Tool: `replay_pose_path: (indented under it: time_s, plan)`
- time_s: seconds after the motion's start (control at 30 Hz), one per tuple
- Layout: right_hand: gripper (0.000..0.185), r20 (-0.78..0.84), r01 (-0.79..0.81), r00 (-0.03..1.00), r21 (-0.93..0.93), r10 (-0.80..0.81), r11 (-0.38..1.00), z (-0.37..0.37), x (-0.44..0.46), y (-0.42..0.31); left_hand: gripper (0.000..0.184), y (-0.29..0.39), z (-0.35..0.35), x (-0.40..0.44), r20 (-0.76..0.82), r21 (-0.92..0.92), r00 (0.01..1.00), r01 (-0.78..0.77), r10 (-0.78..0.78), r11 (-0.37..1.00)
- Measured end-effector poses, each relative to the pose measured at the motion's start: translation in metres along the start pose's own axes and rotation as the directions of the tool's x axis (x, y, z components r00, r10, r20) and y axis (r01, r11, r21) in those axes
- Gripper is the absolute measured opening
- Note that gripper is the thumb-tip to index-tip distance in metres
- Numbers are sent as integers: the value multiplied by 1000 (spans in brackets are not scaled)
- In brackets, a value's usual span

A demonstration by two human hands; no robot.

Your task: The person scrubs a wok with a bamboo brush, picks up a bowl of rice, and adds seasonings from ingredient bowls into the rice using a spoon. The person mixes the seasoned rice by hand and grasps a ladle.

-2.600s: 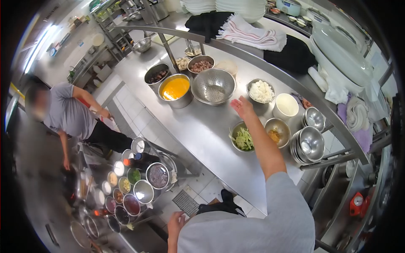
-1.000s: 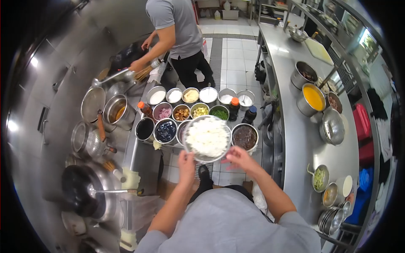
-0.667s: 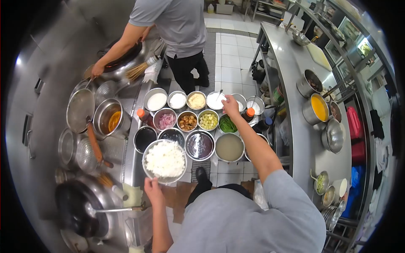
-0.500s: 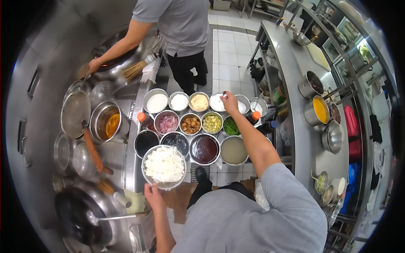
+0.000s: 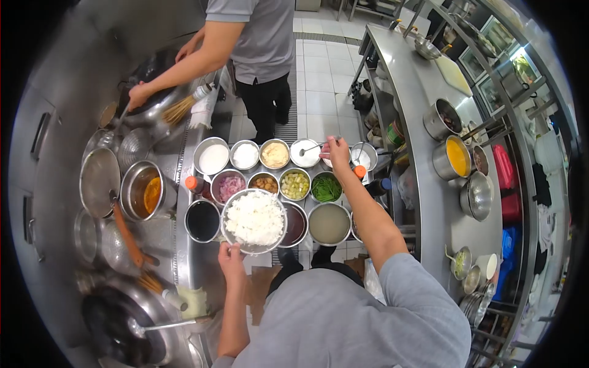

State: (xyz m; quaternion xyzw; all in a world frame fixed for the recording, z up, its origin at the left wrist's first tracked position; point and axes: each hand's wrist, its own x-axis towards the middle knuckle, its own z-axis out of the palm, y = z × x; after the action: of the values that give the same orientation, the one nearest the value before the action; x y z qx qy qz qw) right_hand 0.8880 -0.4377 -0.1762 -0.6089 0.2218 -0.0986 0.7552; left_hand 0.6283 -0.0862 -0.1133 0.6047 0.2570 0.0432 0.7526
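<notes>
Head view: the right hand (image 5: pixel 335 152) pinches a spoon (image 5: pixel 312 148), its long axis running leftward over a tub (image 5: pixel 305 166) of white powder (image 5: pixel 306 159). The rice bowl (image 5: pixel 261 248), near rim gripped by the left hand (image 5: pixel 232 257), sits closer to the body, left of the spoon.

My left fingers (image 5: pixel 229 251) grip the near rim of a bowl (image 5: pixel 261 249) of rice (image 5: pixel 255 218); my right fingers (image 5: pixel 332 146) hold a spoon (image 5: pixel 313 148) at a pot (image 5: pixel 306 165) of white powder (image 5: pixel 307 157).
</notes>
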Motion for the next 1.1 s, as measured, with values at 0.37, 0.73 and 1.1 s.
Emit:
replay_pose_path:
  time_s: [0.37,0.73,1.1]
  plan:
    - [24,51,59,996,198,-70,978,-34,13,-67,13,14,67,-52,-10,8,999,44,-44,999]
    - [17,139,141,972,310,-192,940,-33,-4,-52,17,-9,61,-27,15,-30,998,58,-58,998]
    - [19,207,234,956,-112,-208,966,14,-26,4,16,3,18,20,45,53,999,29,-31,998]
